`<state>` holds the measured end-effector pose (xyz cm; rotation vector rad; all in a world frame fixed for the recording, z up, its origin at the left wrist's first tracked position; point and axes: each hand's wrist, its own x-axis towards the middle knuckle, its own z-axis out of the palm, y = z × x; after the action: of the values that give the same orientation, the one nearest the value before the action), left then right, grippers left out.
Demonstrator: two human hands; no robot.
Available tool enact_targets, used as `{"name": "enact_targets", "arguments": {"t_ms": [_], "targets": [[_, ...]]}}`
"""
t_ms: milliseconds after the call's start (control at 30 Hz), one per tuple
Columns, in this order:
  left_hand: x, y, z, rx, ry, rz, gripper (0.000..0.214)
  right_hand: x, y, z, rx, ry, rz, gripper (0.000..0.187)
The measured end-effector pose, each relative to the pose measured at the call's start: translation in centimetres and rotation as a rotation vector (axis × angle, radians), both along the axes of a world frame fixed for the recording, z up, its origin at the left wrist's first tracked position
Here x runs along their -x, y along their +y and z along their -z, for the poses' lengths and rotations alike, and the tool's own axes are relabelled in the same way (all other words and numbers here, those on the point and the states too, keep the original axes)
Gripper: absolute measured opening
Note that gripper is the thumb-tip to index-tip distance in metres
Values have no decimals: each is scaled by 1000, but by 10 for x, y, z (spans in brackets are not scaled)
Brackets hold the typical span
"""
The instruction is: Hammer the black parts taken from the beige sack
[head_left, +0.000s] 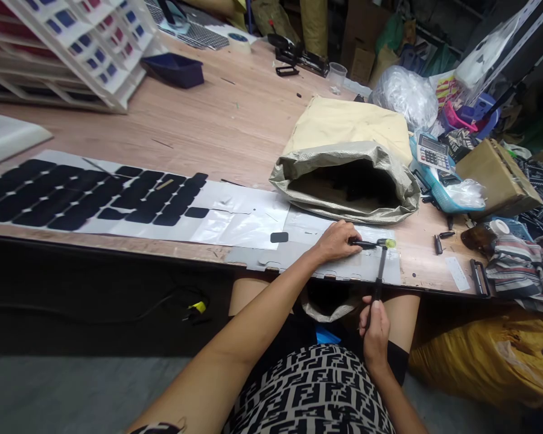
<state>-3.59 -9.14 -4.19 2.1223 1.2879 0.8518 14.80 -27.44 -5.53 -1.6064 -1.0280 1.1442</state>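
My left hand [338,241] is closed on a slim black part [365,244] at the table's front edge. Below the edge, my right hand [375,328] grips the dark handle of a small hammer [382,265]. The hammer's head, with a yellow-green face, is by the right end of the black part; whether they touch I cannot tell. Beneath both lies a clear plastic sheet [294,256]. To the left, rows of flat black rounded pieces [58,193] cover a white sheet [239,211], and one lone black piece [279,237] lies nearer my left hand.
A wide-mouthed woven sack [344,175] lies just beyond my hands. At the right are a calculator [433,152] on a blue basket [452,196], a cardboard box [502,175] and a brown bottle [479,235]. A white rack [90,54] and dark tray [174,69] stand back left.
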Motion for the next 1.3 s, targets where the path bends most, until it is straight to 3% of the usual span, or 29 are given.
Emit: {"name": "enact_targets", "arguments": {"t_ms": [167,367,500,667,767,833,900,967,1100,1200,1300], "targets": [[0,0,-1,-9,-11,2,16,-6,3,11,-13,124,129,50],[5,-7,-8,-55,-87,51,16,-6,4,16,-17,188,142,50],[11,-54,-10,-149,-134,97,14,-7,4,17,-14,179,131,52],[15,-125,10,-279,-13,44,11,-8,4,21,-15,188,124,53],[12,-144,20,-341,54,-13,12,-8,4,22,-15,215,125,52],[8,-143,19,-361,33,-51,14,-7,4,22,-18,211,124,53],[5,-129,12,-361,-22,-101,14,-8,4,23,-17,196,120,54],[3,-101,0,-359,-79,-170,11,-9,4,24,-15,181,118,55],[0,-10,-26,-291,-116,-336,14,-12,4,30,-20,165,112,55],[-4,57,-39,-91,-44,-471,18,-13,4,33,-23,149,107,55],[-11,96,-36,184,89,-597,23,-14,4,34,-19,126,107,55]]}}
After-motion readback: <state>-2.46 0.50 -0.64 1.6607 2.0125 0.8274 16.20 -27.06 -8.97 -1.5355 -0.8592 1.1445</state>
